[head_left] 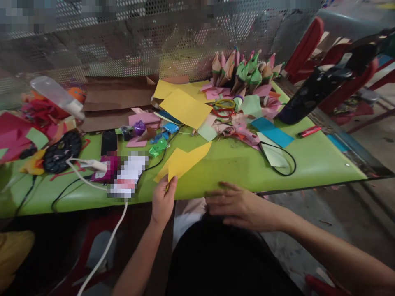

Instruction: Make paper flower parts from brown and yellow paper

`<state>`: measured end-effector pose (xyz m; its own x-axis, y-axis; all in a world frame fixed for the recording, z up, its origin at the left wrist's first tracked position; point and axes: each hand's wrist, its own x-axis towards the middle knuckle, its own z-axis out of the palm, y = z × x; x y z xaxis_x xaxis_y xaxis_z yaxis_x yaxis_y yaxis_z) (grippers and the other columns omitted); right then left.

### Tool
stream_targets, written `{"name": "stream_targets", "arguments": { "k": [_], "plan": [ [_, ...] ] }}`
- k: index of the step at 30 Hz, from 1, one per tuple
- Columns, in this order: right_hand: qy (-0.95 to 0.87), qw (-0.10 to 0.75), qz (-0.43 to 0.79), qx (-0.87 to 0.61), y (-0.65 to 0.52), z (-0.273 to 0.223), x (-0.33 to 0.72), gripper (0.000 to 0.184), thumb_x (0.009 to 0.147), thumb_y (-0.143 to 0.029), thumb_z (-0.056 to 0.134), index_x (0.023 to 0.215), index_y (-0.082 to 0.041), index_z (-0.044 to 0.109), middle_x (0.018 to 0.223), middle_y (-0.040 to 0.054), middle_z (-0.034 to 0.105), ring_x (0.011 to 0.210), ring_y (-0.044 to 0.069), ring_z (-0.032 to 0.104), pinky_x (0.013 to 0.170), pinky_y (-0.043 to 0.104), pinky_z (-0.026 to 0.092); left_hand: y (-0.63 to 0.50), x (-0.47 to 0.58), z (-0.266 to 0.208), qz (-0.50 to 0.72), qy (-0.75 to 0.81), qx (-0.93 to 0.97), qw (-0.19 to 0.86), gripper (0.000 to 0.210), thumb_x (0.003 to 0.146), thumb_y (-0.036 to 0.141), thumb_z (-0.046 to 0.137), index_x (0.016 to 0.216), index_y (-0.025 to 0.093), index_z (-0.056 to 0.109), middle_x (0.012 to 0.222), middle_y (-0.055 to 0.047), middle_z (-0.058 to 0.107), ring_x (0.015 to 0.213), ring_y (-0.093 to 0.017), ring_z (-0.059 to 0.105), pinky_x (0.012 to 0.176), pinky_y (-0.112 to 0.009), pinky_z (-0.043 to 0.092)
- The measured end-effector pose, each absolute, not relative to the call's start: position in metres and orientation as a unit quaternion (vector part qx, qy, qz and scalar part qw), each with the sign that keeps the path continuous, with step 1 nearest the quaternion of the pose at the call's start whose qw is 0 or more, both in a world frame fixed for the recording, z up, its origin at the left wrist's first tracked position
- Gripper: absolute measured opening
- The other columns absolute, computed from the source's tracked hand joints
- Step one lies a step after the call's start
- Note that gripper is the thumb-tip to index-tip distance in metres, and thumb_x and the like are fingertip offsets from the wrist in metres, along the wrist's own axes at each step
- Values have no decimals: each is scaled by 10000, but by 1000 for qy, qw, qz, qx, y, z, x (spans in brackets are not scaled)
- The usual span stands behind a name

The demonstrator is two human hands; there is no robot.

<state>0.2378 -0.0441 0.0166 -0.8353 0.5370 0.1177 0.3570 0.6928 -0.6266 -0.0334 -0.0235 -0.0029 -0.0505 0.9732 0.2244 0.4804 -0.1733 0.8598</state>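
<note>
Pinched between the thumb and fingers of my left hand [164,201] is a piece of yellow paper [182,162], creased and partly folded, above the green table [228,168]. My right hand [239,205] hovers at the table's front edge, to the right of the paper. Its fingers are stretched out and slightly blurred, and it holds nothing. Larger yellow sheets [185,107] lie further back. A pink hot glue gun [247,133] with a black cord rests behind my right hand, beside a blue paper strip [273,131].
Rolled paper cones [247,70] stand in a cluster at the back right. A dark bottle [311,92] stands right of them, near a red lighter [309,131]. A phone with a blurred screen [128,176] and a white cable [112,234] lie to the left. A perforated metal panel [138,45] rises behind.
</note>
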Motion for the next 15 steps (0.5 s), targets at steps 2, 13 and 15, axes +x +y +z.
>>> {"name": "stream_targets", "arguments": {
  "k": [2, 13, 15],
  "plan": [
    [-876, 180, 387, -223, -48, 26, 243, 262, 1008, -270, 557, 1209, -305, 721, 1210, 39, 768, 1184, 189, 688, 1086, 383, 492, -24, -31, -3, 430, 568, 650, 264, 379, 1006, 474, 498, 1086, 194, 741, 1050, -94, 766, 1028, -240, 712, 931, -355, 569],
    [-812, 303, 178, -467, -6, -4, 254, 250, 919, -208, 584, 1063, -295, 769, 1143, 82, 769, 1039, 304, 662, 905, 508, 522, -36, -23, 0, 287, 466, 826, 137, 313, 957, 190, 548, 1208, 266, 720, 1113, -80, 701, 1075, -240, 649, 945, -402, 528],
    [-813, 304, 195, -456, -4, -8, 254, 193, 940, -234, 587, 950, -278, 774, 1056, 72, 791, 978, 284, 671, 883, 484, 523, -38, -22, 1, 268, 473, 833, 101, 269, 942, 217, 597, 1170, 266, 731, 1101, -73, 721, 1058, -259, 638, 921, -421, 510]
  ]
}}
